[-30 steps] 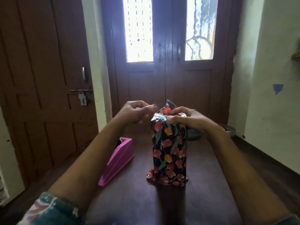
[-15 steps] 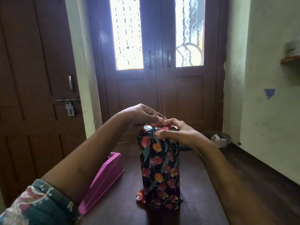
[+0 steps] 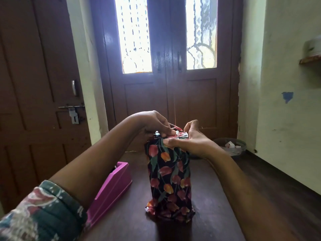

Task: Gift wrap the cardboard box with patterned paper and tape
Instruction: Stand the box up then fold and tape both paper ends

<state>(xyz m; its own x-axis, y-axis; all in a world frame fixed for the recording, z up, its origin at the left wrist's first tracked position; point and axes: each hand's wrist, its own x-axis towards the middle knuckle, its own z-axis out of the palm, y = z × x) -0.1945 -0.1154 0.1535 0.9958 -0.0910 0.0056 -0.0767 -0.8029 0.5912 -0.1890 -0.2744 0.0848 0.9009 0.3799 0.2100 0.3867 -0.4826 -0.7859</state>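
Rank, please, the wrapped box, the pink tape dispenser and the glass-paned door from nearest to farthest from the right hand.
1. Wrapped box: directly under the right hand, which grips its top.
2. Pink tape dispenser: on the table, off to the left.
3. Glass-paned door: beyond the table, at the back of the room.

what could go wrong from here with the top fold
The box stands tall on end, so pressure from the left hand and right hand at its top could tip it. The bunched paper there may spring open. The left forearm lies near the tape dispenser and might knock it.
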